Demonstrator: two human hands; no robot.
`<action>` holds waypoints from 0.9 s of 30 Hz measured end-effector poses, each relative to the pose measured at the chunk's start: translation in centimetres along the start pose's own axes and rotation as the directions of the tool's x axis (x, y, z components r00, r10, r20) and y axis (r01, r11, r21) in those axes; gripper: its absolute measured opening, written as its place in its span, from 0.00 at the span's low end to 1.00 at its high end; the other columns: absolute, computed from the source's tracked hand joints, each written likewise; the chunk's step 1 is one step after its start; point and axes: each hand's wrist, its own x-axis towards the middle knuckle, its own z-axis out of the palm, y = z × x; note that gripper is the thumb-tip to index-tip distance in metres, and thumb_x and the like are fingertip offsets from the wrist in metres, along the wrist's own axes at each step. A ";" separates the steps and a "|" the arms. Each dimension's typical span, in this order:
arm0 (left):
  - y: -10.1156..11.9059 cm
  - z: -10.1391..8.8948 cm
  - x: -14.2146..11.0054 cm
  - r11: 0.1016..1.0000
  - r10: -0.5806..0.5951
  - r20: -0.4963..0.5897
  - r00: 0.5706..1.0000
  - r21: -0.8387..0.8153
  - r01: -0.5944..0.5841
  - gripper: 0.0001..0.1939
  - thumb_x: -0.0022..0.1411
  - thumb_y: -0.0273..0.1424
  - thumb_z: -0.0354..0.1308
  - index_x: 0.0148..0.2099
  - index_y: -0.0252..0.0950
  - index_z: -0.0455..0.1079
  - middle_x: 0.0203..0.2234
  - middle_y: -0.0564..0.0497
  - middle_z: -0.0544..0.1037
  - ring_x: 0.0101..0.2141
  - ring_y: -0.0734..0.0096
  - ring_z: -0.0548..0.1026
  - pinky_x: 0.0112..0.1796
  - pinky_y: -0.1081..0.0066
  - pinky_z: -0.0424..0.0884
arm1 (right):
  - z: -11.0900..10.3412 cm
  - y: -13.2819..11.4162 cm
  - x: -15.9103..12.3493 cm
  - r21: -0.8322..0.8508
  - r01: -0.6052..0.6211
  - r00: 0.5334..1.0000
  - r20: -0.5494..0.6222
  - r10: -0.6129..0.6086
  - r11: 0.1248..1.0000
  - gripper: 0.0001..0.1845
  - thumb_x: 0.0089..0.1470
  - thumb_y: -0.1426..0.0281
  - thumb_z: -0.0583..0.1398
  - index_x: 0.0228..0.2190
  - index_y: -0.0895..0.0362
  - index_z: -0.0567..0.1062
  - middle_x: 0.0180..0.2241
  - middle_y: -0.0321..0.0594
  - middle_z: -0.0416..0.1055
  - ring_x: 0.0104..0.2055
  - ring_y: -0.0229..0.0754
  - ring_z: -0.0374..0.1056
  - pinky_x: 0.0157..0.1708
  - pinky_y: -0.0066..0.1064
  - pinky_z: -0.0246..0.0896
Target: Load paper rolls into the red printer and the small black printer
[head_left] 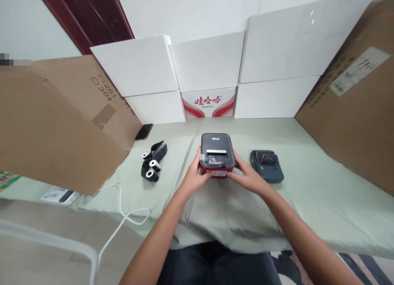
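Observation:
Between my two hands is a small label printer (216, 144) with a black top and red sides, a slot across its lid. My left hand (196, 172) grips its left side, the thumb along the front. On the other side my right hand (243, 173) holds the right edge, its thumb also at the front. Whether the printer rests on the cloth or is slightly raised, I cannot tell. A second, dark portable printer (267, 167) lies just right of my right hand. Several black rolls with white cores (151, 166) lie to the left.
A green cloth (277, 133) covers the table. White boxes (209, 63) are stacked along the back, with cardboard sheets (61, 125) at left and right. A phone (144, 131) lies back left. A white cable (126, 215) hangs over the front left edge.

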 end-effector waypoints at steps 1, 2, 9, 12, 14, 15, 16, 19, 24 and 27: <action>0.6 0.6 1.2 1.000 0.014 -0.015 1.000 0.021 -0.013 0.57 0.56 0.45 0.67 0.76 0.42 0.36 0.72 0.43 0.54 0.69 0.52 0.57 0.66 0.58 0.58 | -1.1 -0.6 0.9 -0.025 0.040 0.999 -0.017 -0.041 0.999 0.46 0.47 0.59 0.71 0.65 0.44 0.64 0.64 0.39 0.67 0.65 0.61 0.63 0.66 0.55 0.57; 1.2 1.3 2.7 0.999 0.034 -0.026 0.999 0.027 -0.033 0.57 0.56 0.45 0.67 0.76 0.42 0.35 0.72 0.43 0.55 0.69 0.52 0.58 0.66 0.58 0.58 | -2.4 -1.2 2.0 -0.042 0.073 0.997 -0.034 -0.074 0.996 0.46 0.46 0.61 0.72 0.65 0.45 0.65 0.62 0.40 0.69 0.63 0.61 0.65 0.65 0.55 0.58; 2.7 9.0 15.6 0.959 0.258 0.023 0.966 -0.131 -0.253 0.61 0.56 0.46 0.68 0.76 0.36 0.31 0.70 0.41 0.58 0.67 0.53 0.61 0.65 0.60 0.58 | -14.1 -1.1 8.6 -0.077 0.096 0.977 -0.182 -0.108 0.992 0.43 0.36 0.64 0.77 0.55 0.51 0.74 0.54 0.45 0.75 0.55 0.58 0.72 0.58 0.53 0.67; 2.0 12.9 18.9 0.953 0.275 0.084 0.958 -0.154 -0.260 0.63 0.54 0.46 0.69 0.76 0.34 0.32 0.70 0.39 0.58 0.66 0.51 0.61 0.65 0.58 0.57 | -18.1 2.0 8.7 -0.069 0.041 0.972 -0.228 -0.056 0.997 0.45 0.33 0.60 0.77 0.54 0.52 0.73 0.53 0.46 0.77 0.52 0.57 0.74 0.56 0.53 0.69; 1.2 15.1 19.9 0.958 0.257 0.136 0.957 -0.165 -0.234 0.63 0.54 0.46 0.69 0.76 0.35 0.32 0.69 0.39 0.61 0.65 0.50 0.63 0.65 0.56 0.58 | -19.7 4.2 8.0 -0.066 0.018 0.965 -0.261 -0.035 0.998 0.45 0.33 0.58 0.77 0.54 0.52 0.74 0.52 0.45 0.77 0.52 0.56 0.74 0.57 0.53 0.69; 0.7 16.0 20.2 0.961 0.247 0.156 0.956 -0.169 -0.220 0.63 0.54 0.46 0.69 0.76 0.36 0.32 0.68 0.39 0.62 0.65 0.50 0.63 0.65 0.56 0.58 | -20.2 5.1 7.7 -0.068 0.013 0.960 -0.278 -0.032 0.998 0.44 0.34 0.58 0.77 0.53 0.52 0.74 0.52 0.44 0.77 0.53 0.55 0.74 0.57 0.53 0.68; 0.3 16.8 20.3 0.962 0.238 0.169 0.956 -0.174 -0.209 0.62 0.53 0.46 0.69 0.76 0.36 0.33 0.68 0.39 0.63 0.65 0.49 0.63 0.65 0.56 0.58 | -20.7 5.9 7.3 -0.069 0.009 0.956 -0.291 -0.029 0.998 0.43 0.34 0.59 0.77 0.53 0.51 0.74 0.52 0.43 0.77 0.53 0.55 0.73 0.58 0.53 0.67; -0.5 18.3 20.7 0.967 0.216 0.185 0.959 -0.174 -0.184 0.61 0.53 0.47 0.70 0.76 0.37 0.37 0.69 0.40 0.61 0.67 0.47 0.61 0.66 0.56 0.56 | -21.5 7.2 6.8 -0.044 -0.011 0.954 -0.298 -0.003 0.999 0.41 0.36 0.60 0.77 0.52 0.50 0.74 0.51 0.43 0.78 0.53 0.55 0.74 0.58 0.53 0.67; 0.1 17.4 19.0 0.994 0.106 0.186 0.977 -0.053 -0.098 0.50 0.63 0.46 0.61 0.76 0.36 0.40 0.72 0.42 0.53 0.71 0.49 0.52 0.68 0.55 0.50 | -21.5 8.2 5.6 -0.027 -0.087 0.907 -0.416 0.067 0.996 0.36 0.42 0.60 0.74 0.54 0.49 0.74 0.56 0.44 0.74 0.61 0.58 0.68 0.61 0.53 0.65; 0.4 15.7 15.0 0.996 0.030 0.210 0.977 0.080 -0.048 0.45 0.68 0.51 0.51 0.76 0.32 0.41 0.73 0.40 0.46 0.72 0.51 0.46 0.70 0.54 0.44 | -19.5 9.2 2.6 0.029 -0.144 0.802 -0.582 0.134 0.989 0.29 0.50 0.55 0.68 0.54 0.46 0.75 0.61 0.41 0.70 0.66 0.57 0.63 0.63 0.56 0.60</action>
